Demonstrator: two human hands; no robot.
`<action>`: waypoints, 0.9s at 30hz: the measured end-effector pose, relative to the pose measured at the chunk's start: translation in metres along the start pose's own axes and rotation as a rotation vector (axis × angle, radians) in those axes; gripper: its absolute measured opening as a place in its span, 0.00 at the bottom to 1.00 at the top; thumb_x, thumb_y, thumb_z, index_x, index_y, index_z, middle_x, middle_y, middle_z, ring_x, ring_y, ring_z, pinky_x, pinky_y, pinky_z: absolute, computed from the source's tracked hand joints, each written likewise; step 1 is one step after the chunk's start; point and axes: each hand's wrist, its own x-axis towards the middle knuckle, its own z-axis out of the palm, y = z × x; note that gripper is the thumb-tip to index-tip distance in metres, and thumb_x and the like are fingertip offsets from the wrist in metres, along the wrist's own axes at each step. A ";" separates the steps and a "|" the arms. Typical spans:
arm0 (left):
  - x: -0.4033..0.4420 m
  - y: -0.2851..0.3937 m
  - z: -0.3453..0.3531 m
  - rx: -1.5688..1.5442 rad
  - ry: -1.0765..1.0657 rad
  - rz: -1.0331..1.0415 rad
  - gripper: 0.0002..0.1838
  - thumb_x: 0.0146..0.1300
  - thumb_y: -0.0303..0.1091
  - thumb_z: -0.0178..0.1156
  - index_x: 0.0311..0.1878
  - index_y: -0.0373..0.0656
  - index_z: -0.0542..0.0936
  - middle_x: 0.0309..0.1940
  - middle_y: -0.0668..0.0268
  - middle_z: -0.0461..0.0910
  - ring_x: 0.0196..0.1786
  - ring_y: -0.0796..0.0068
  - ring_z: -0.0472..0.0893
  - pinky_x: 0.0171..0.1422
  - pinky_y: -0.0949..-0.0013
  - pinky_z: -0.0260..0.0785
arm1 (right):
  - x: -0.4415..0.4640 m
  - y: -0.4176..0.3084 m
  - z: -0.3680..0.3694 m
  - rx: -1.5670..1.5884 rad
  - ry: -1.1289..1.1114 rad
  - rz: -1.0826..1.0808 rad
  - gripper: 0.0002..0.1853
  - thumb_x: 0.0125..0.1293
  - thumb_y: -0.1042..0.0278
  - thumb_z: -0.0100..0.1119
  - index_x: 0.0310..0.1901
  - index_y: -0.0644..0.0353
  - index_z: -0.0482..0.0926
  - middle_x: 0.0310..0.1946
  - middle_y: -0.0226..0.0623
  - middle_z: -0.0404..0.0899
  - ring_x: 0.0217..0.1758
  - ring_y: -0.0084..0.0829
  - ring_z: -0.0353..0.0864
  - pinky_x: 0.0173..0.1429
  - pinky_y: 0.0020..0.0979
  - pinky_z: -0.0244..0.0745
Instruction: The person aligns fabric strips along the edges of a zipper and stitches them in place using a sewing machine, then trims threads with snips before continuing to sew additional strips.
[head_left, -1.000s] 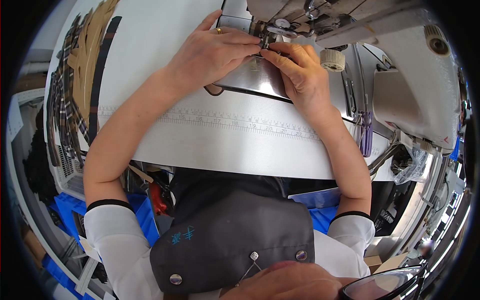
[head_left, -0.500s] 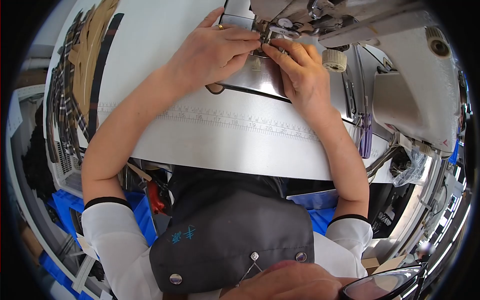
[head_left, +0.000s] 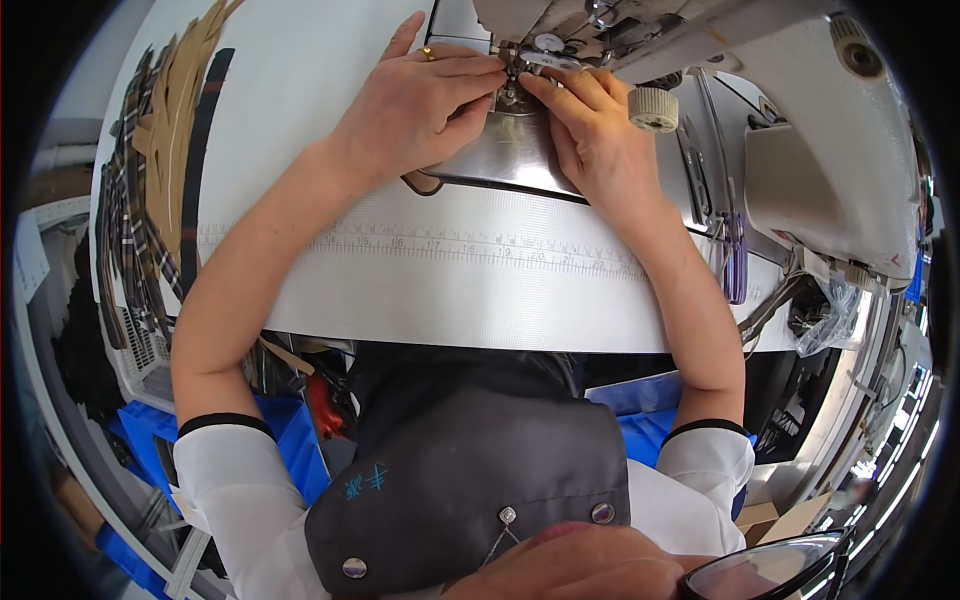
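Observation:
My left hand (head_left: 420, 105) reaches to the needle area of a sewing machine (head_left: 820, 110). Its index and middle fingertips touch near the needle and presser foot (head_left: 513, 85), the thumb is bent below them, and one finger points up and away. From the other side, my right hand (head_left: 605, 125) brings its thumb and index finger to the same spot, curled together. Anything held between the fingertips is too small or hidden to make out. Under both hands lies the shiny metal machine bed (head_left: 510, 160).
A printed ruler scale (head_left: 470, 248) runs across the white table (head_left: 450, 305). On the left lie plaid fabric strips (head_left: 130, 190), brown strips (head_left: 170, 140) and a dark strip (head_left: 205, 150). A purple-handled tool (head_left: 737, 260) stands right, near a ridged knob (head_left: 653, 108).
The view has shifted slightly. Both hands stay at the needle area; my right fingertips sit a little apart from the left ones, and the presser foot shows more between them.

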 end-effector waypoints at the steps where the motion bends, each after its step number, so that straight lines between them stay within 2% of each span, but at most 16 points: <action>1: -0.001 0.000 0.001 -0.006 0.004 -0.004 0.13 0.56 0.29 0.62 0.46 0.46 0.83 0.42 0.72 0.83 0.45 0.74 0.80 0.73 0.50 0.45 | -0.001 0.000 0.000 0.010 -0.002 0.000 0.16 0.59 0.76 0.57 0.49 0.51 0.79 0.46 0.28 0.78 0.49 0.34 0.75 0.43 0.31 0.78; 4: 0.000 0.001 -0.003 0.007 -0.027 -0.045 0.10 0.58 0.31 0.59 0.43 0.47 0.83 0.43 0.72 0.83 0.51 0.74 0.78 0.71 0.43 0.49 | -0.006 0.003 -0.003 0.185 -0.012 0.074 0.15 0.60 0.76 0.57 0.49 0.56 0.78 0.47 0.32 0.78 0.48 0.37 0.76 0.43 0.31 0.77; 7: 0.000 -0.001 -0.004 -0.015 -0.060 -0.084 0.11 0.59 0.30 0.56 0.43 0.48 0.83 0.42 0.72 0.83 0.51 0.74 0.78 0.72 0.42 0.45 | -0.017 -0.001 -0.015 0.245 -0.067 0.158 0.13 0.60 0.77 0.57 0.47 0.60 0.78 0.48 0.34 0.78 0.48 0.38 0.77 0.43 0.32 0.75; 10: 0.000 -0.006 -0.009 -0.138 -0.087 -0.130 0.11 0.59 0.28 0.55 0.43 0.42 0.83 0.42 0.68 0.83 0.50 0.73 0.79 0.69 0.46 0.54 | -0.024 -0.003 -0.022 0.225 0.000 0.101 0.11 0.59 0.77 0.58 0.44 0.60 0.80 0.48 0.35 0.79 0.42 0.37 0.78 0.45 0.31 0.72; 13: 0.022 -0.036 -0.026 -0.770 -0.197 -0.610 0.12 0.62 0.27 0.53 0.46 0.35 0.80 0.44 0.63 0.82 0.51 0.72 0.79 0.61 0.58 0.68 | -0.025 -0.004 -0.024 0.243 0.009 0.117 0.10 0.59 0.77 0.58 0.43 0.59 0.80 0.47 0.33 0.79 0.39 0.36 0.78 0.46 0.30 0.71; 15: 0.046 -0.065 -0.019 -1.053 -0.087 -0.718 0.13 0.61 0.30 0.53 0.47 0.36 0.79 0.45 0.62 0.81 0.53 0.71 0.77 0.62 0.55 0.66 | -0.025 -0.003 -0.023 0.250 0.006 0.127 0.10 0.59 0.76 0.58 0.42 0.59 0.80 0.47 0.32 0.80 0.38 0.36 0.78 0.46 0.30 0.70; 18: 0.093 -0.106 0.024 -1.271 0.091 -0.698 0.16 0.61 0.34 0.54 0.49 0.36 0.78 0.48 0.61 0.79 0.56 0.70 0.75 0.63 0.52 0.62 | -0.025 -0.001 -0.021 0.243 0.004 0.125 0.09 0.59 0.76 0.59 0.42 0.59 0.80 0.46 0.31 0.80 0.38 0.35 0.78 0.46 0.30 0.71; 22: 0.132 -0.125 0.072 -1.379 0.220 -0.699 0.20 0.61 0.40 0.55 0.52 0.36 0.76 0.51 0.59 0.77 0.59 0.68 0.71 0.65 0.46 0.58 | -0.024 0.002 -0.021 0.234 -0.001 0.104 0.09 0.59 0.76 0.58 0.42 0.59 0.80 0.45 0.32 0.81 0.37 0.36 0.78 0.45 0.31 0.71; 27: 0.132 -0.149 0.075 -1.442 0.397 -0.673 0.26 0.61 0.48 0.56 0.55 0.37 0.74 0.55 0.57 0.74 0.64 0.65 0.67 0.67 0.40 0.53 | -0.017 0.002 -0.024 0.258 -0.042 0.129 0.09 0.59 0.77 0.59 0.42 0.60 0.80 0.44 0.35 0.81 0.39 0.39 0.81 0.45 0.32 0.73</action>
